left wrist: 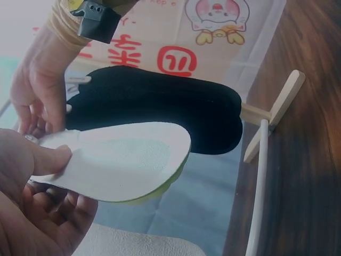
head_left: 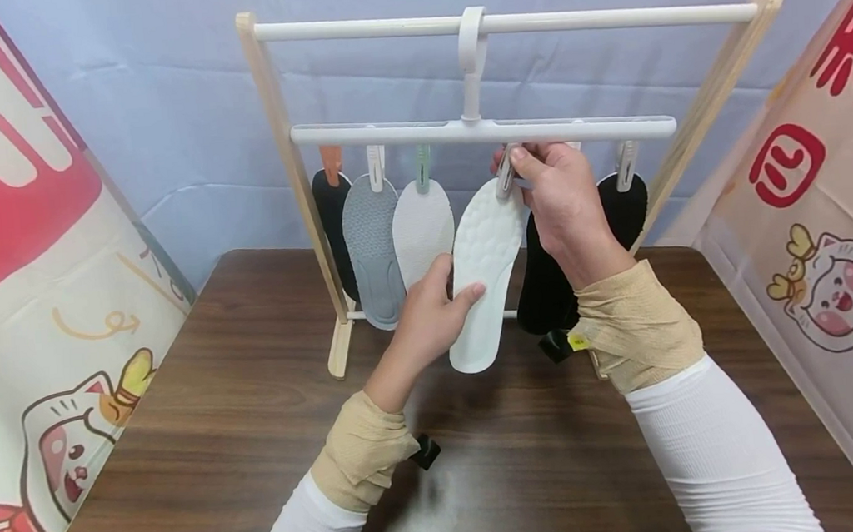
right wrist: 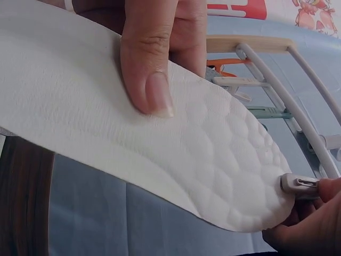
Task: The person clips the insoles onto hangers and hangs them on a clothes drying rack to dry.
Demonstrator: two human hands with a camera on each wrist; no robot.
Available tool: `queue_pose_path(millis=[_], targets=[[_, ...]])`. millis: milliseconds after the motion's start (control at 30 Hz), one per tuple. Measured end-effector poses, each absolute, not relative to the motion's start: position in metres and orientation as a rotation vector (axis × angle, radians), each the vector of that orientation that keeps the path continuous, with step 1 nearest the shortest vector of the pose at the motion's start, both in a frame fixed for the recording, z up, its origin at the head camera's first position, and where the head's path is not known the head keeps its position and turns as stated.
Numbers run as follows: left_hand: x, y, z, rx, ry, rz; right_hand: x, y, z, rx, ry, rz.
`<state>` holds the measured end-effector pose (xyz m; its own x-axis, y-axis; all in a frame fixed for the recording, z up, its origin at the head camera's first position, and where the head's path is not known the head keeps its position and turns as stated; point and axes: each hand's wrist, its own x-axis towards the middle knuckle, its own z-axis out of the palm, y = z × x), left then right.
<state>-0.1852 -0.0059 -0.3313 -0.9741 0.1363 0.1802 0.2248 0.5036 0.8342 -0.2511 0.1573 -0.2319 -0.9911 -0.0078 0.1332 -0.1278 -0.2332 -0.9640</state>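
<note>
On the left of the hanger bar [head_left: 484,132], a black, a grey and a white insole are hanging clipped. The left hand [head_left: 430,312] is steadying the white bubbled insole [head_left: 487,274], grip clamped on its edge, thumb across the face. The right hand [head_left: 565,205] is pinching the grey clip [head_left: 506,178] at the insole's top edge. Judging by this, keeping the insole still and centred in the clip matters most. A black insole [head_left: 617,201] is hanging further right, above the desk [head_left: 220,416].

From my feed, a dark wood-grain table [head_left: 208,450] fills the bottom of the frame. Behind it hangs a wrinkled pale blue cloth backdrop [head_left: 160,128] across the top. 2 cartoon cat banners flank it, one at left [head_left: 32,314], one at right [head_left: 821,210]. Lighting's soft and even.
</note>
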Motion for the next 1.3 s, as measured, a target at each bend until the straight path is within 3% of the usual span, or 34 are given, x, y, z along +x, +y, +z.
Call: queue_pose_path(millis=[600, 1300], targets=[[-0.187, -0.008, -0.336, -0.284, -2.670, -1.460, -0.248, 0.155, -0.234, 0.113, -1.996, 2.318], [-0.187, -0.010, -0.345, -0.277, -2.688, -1.567, -0.242, 0.150, -0.240, 0.065, -2.284, 1.812]])
